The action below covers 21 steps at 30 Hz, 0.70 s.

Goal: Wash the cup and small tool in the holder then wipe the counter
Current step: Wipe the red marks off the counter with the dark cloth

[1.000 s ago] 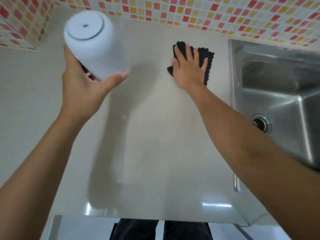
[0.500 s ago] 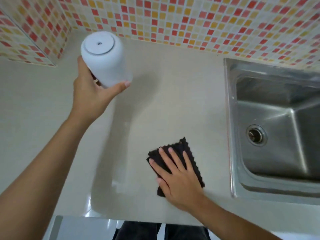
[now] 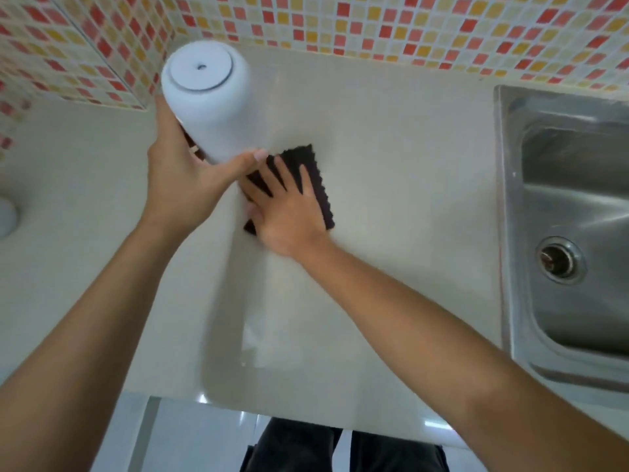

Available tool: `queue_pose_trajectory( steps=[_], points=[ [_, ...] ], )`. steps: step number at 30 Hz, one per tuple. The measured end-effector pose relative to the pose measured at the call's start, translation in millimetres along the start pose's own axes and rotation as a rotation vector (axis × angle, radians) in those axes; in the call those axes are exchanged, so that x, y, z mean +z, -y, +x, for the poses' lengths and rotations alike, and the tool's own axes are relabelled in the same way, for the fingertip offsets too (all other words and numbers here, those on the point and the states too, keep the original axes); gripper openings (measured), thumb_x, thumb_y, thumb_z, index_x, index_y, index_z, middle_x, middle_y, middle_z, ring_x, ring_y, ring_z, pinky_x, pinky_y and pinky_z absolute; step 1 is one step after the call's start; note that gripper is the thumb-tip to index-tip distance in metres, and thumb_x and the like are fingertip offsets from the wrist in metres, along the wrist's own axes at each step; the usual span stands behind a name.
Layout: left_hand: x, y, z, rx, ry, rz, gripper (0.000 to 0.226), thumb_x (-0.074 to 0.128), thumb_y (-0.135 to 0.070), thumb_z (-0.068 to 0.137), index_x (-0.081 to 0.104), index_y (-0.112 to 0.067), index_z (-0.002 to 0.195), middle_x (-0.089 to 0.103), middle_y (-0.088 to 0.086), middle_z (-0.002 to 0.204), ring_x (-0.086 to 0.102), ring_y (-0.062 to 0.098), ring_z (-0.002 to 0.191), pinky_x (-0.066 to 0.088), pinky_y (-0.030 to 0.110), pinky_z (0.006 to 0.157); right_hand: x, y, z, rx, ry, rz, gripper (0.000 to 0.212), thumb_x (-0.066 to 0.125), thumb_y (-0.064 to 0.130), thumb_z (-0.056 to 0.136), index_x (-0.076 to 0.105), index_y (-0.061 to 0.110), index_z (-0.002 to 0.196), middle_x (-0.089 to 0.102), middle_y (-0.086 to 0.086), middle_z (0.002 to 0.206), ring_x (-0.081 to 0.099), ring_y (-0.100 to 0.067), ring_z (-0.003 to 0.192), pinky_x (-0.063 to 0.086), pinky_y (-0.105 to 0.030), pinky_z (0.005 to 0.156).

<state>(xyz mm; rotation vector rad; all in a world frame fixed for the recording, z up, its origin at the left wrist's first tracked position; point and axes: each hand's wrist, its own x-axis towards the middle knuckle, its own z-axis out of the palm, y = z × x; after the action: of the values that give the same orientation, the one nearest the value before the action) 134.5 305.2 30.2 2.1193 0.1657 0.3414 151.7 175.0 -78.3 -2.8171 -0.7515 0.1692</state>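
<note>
Head view, looking down: a matt white holder (image 3: 207, 103), cylindrical with rounded shoulders, is lifted above the counter (image 3: 391, 199) well to the left of the sink (image 3: 503, 199). It is tilted so that its flat round base, with a recessed ring and a small centre hole, faces the camera. The left hand (image 3: 180, 189) grips it from below, thumb curled across the near side and fingers wrapped behind. Something dark with a pale bit shows at the holder's mouth against the palm, too hidden to tell what it is. On the sink side of that hand, the right hand (image 3: 289, 216) lies flat with fingers straight and spread, pressing a dark, nappy cloth (image 3: 306, 172) with zigzag-cut edges onto the counter. The left thumb and the holder's lower end cover the cloth's corner farthest from the sink; whether they touch it cannot be told. The counter is smooth, pale beige and glossy, with bright reflections along its front edge. The sink is brushed steel, a rectangular basin with rounded corners and a round drain (image 3: 560, 262) in its floor. Behind the sink runs a tile wall (image 3: 340, 22) of small square mosaic pieces in red, orange, yellow and cream. Farthest from the sink, at the frame's left edge, part of a white round thing (image 3: 5, 216) sits on the counter. Dark trousers (image 3: 296, 444) show below the counter's front edge.
</note>
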Motion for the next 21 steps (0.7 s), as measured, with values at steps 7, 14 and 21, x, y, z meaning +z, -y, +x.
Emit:
queue_pose_trajectory(
  steps=[7, 14, 21],
  points=[
    [-16, -1, 8, -0.041, -0.005, -0.03, 0.102, 0.085, -0.04, 0.069, 0.025, -0.022, 0.149, 0.049, -0.022, 0.132, 0.049, -0.011, 0.118, 0.045, 0.007, 0.089, 7, 26, -128, -0.616, 0.205, -0.05, 0.046, 0.027, 0.04, 0.102, 0.025, 0.04, 0.148, 0.018, 0.005, 0.16, 0.007, -0.02, 0.148, 0.005, -0.048, 0.118],
    [-9, 4, 14, -0.045, -0.027, -0.049, 0.104, 0.087, -0.039, 0.066, 0.027, -0.017, 0.148, 0.054, -0.013, 0.133, 0.055, -0.003, 0.118, 0.05, 0.019, 0.094, -29, -109, 37, 0.024, -0.019, -0.117, 0.051, 0.033, 0.043, 0.098, 0.023, 0.043, 0.148, 0.021, 0.006, 0.159, 0.017, -0.021, 0.146, 0.012, -0.053, 0.115],
    [28, 1, 8, -0.026, 0.012, -0.114, 0.1, 0.087, -0.037, 0.068, 0.028, -0.02, 0.146, 0.053, -0.011, 0.136, 0.053, 0.002, 0.122, 0.05, 0.023, 0.095, -47, -161, 22, 0.259, -0.011, 0.014, 0.048, 0.017, 0.044, 0.102, 0.015, 0.043, 0.15, 0.009, 0.005, 0.161, 0.002, -0.02, 0.148, 0.001, -0.05, 0.118]
  ],
)
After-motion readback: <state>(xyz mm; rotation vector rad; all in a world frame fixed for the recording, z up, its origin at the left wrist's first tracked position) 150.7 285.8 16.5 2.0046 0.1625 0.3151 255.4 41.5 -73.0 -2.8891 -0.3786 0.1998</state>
